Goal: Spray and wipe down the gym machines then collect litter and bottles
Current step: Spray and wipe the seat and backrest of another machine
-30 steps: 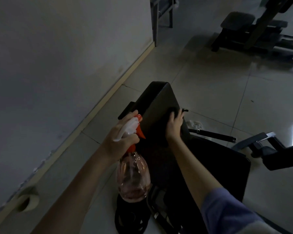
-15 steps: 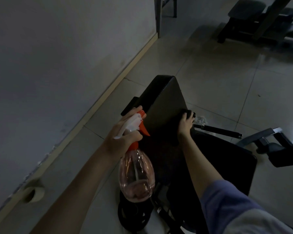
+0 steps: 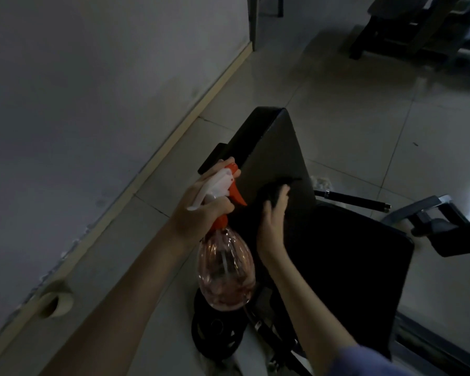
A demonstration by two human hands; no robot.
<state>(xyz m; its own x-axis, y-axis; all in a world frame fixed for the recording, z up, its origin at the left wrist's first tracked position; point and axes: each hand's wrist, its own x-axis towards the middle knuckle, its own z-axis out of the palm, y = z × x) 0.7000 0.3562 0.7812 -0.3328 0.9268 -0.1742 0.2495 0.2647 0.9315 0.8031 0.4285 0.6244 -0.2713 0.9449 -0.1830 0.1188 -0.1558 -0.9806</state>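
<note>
Dim room, tiled floor [image 3: 350, 109], wall [image 3: 79, 104] along the left.

Left hand [image 3: 201, 210]: wraps the white-and-orange trigger head of a spray bottle [image 3: 225, 264], fingers curled tight round the neck, index finger up by the nozzle. Holds the bottle upright, clear pinkish body hanging below the fist, a little liquid pooled at the bottom. Points the nozzle toward the left edge of the back pad [image 3: 272, 147], just beside it.

Right hand [image 3: 273, 218]: presses a dark cloth [image 3: 276, 189] against the lower face of the back pad, near its right edge. Thumb and fingers bunched over the cloth; motion blur, so finer finger detail hard to read. Cloth mostly under the fingertips, a dark fold showing past them toward the pad's right edge. Blue sleeve [image 3: 364, 359] at the bottom right corner.

Back pad: black, tilted up, far end toward the wall. Black seat pad [image 3: 345, 256] below and right of it, touching its lower end.

Elsewhere: black weight plate [image 3: 217, 332] flat on the floor directly under the bottle. Roll of tape [image 3: 56, 302] against the skirting, lower left. Black bar [image 3: 353, 198] sticking out right of the back pad, pale rag [image 3: 320, 181] on the floor just behind it. Second bench [image 3: 407, 25] at the top right, well apart.
</note>
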